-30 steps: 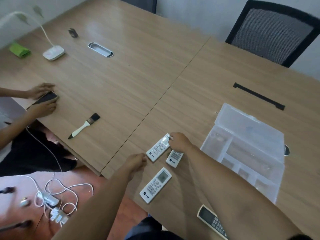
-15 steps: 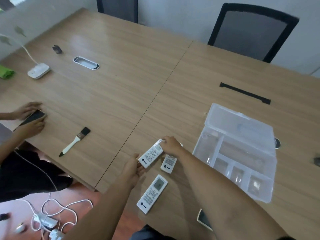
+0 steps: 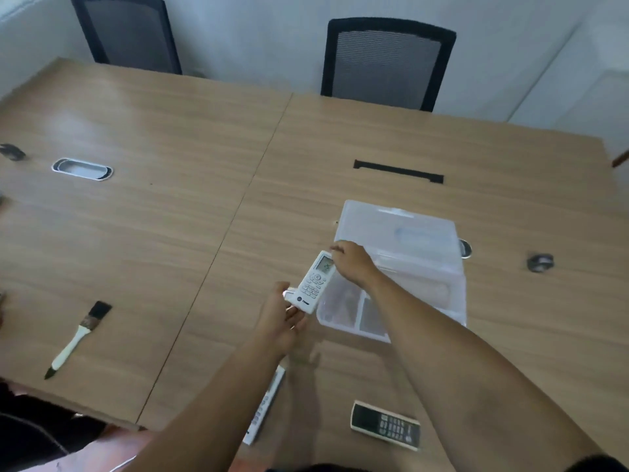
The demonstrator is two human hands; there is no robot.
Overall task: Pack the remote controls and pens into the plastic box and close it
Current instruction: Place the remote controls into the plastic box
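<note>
Nearest, by the table's (image 3: 136, 233) near edge, a dark remote (image 3: 385, 424) lies flat; just left of it a white remote (image 3: 263, 408) is half hidden under the left forearm. Neither is being touched. No pens can be made out.

Above these, both hands hold one white remote (image 3: 316, 280) in the air, face up. The left hand (image 3: 280, 321) pinches its lower end between thumb and fingers; the right hand (image 3: 350, 262) has its fingers curled over the screen end. It hangs over the near-left corner of the open box (image 3: 456, 303), not yet inside.

The box is clear plastic with dividers, its lid (image 3: 398, 229) laid back toward the far edge. A long compartment runs across it; smaller ones sit nearer.

This remote looks light, rigid and smooth-shelled, so it should not need a hard squeeze. Holding it by the long edges, clear of the buttons and screen, seems safest. It probably fits only the long compartment, laid lengthwise.

A brush (image 3: 76, 338) lies well apart near the left edge; chairs (image 3: 386, 63) stand beyond the far edge.
</note>
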